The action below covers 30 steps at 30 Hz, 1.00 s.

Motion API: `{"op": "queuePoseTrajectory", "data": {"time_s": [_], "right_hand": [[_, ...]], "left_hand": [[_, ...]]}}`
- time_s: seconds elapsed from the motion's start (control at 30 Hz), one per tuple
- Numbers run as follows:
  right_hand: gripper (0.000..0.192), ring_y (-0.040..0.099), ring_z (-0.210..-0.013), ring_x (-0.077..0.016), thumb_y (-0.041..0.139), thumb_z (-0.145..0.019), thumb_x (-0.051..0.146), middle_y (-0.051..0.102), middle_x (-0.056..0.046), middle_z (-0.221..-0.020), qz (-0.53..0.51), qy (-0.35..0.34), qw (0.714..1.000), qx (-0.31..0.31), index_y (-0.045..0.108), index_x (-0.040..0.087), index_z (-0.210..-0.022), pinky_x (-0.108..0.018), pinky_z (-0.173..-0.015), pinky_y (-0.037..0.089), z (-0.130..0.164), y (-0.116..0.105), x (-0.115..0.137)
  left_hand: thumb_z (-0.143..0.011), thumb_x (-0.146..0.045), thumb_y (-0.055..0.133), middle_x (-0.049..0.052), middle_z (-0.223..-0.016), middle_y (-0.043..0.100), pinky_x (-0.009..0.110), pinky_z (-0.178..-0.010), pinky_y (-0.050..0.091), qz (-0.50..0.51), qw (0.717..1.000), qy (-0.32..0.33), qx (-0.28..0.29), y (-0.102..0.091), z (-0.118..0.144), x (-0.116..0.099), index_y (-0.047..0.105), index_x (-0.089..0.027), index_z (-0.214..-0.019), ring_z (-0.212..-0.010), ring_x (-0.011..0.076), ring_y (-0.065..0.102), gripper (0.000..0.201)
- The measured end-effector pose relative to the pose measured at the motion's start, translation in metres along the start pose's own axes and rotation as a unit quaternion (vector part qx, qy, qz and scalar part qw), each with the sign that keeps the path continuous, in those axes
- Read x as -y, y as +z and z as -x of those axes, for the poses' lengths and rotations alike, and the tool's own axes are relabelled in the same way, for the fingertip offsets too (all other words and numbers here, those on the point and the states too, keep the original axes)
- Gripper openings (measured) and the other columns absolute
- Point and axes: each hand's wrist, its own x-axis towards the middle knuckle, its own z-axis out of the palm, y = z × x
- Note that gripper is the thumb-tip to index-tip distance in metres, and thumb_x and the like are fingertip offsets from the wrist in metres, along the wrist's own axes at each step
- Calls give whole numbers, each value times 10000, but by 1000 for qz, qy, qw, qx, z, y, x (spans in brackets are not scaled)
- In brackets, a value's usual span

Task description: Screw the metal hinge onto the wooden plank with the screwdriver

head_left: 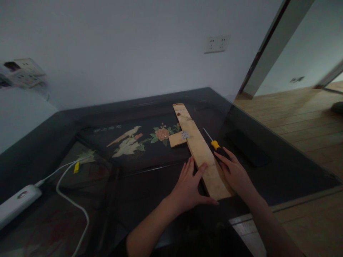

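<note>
A long pale wooden board (202,146) lies on the dark tabletop, its far section narrower and chipped at the end. Against its left side sits a short wooden piece (177,139), with a small grey metal plate (185,135) across the joint. My left hand (189,187) is spread along the board's near left part, fingers at its edge and thumb by the near end. By the right edge, my right hand (235,173) has its fingers around the black rear of a yellow-and-black screwdriver (215,144). The shaft points away from me; part of the handle is hidden.
The glossy table (150,185) bears an inlaid bird and flower picture. A dark flat object (248,148) lies right of the screwdriver. At left are a white power strip (21,200) and a white cable (72,201) with a yellow tag. A wall stands behind the table.
</note>
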Motion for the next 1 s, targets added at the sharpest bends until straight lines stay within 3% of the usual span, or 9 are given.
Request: {"op": "queuePoseTrajectory", "data": {"time_s": [0.27,0.5,0.6,0.7,0.8,0.87,0.93,1.0], "right_hand": [[376,477,-1335,-291,435,-925,254,405,-79,-1526,-37,1,999,-20,684,249,-1207,-494,-1081,433,-1,0,-5],[346,404,-1389,-276,465,-936,298,446,-111,-1496,-62,-27,995,-80,690,211,-1184,-509,-1128,363,-1,-10,3],[322,427,-1374,-265,488,-931,298,496,-113,-1454,-88,-34,988,-120,698,213,-1160,-492,-1128,366,1,-20,15],[284,506,-1308,-248,512,-927,297,578,-105,-1371,-158,-33,977,-137,710,222,-1116,-469,-1107,397,3,-32,40],[259,597,-1202,-216,528,-928,300,667,-81,-1250,-294,-24,952,-79,709,235,-1101,-425,-1066,446,4,-40,79],[268,597,-1202,-203,543,-923,321,678,-65,-1236,-388,-31,921,-23,699,242,-1126,-398,-1065,449,2,-37,110],[337,552,-1261,-191,569,-908,345,628,-50,-1321,-478,-41,876,44,648,261,-1224,-379,-1088,427,-3,-24,140],[425,491,-1323,-188,598,-884,388,561,-44,-1401,-537,-51,838,83,597,272,-1293,-377,-1130,375,-11,-1,166]], "left_hand": [[-567,-726,747,173,-1619,-18,585,-1201,66,-5,1000,-4,-2,-1,1,-2,257,-235,-1529,-1476,365,-91,1186],[-614,-672,757,194,-1612,-39,590,-1195,110,-8,1000,9,-12,-4,5,-7,96,-227,-1559,-1480,346,-80,1236],[-700,-572,749,171,-1621,41,583,-1194,142,13,998,12,-53,-10,12,-8,151,-243,-1550,-1496,334,20,1090],[-842,-419,653,135,-1571,301,525,-1195,220,63,987,39,-140,-20,20,-3,352,-246,-1480,-1464,280,261,726],[-895,-317,572,105,-1337,590,441,-1131,361,137,961,72,-228,-34,26,6,601,-220,-1248,-1280,234,520,367],[-889,-317,574,92,-1189,664,403,-1066,426,214,933,66,-281,-41,27,12,657,-204,-1118,-1154,223,598,269],[-875,-350,592,83,-1105,682,370,-1010,464,315,888,58,-330,-45,24,19,657,-191,-1066,-1077,212,626,257],[-866,-381,601,67,-1070,672,336,-961,486,407,825,52,-389,-46,18,27,636,-191,-1055,-1035,196,632,271]]}}
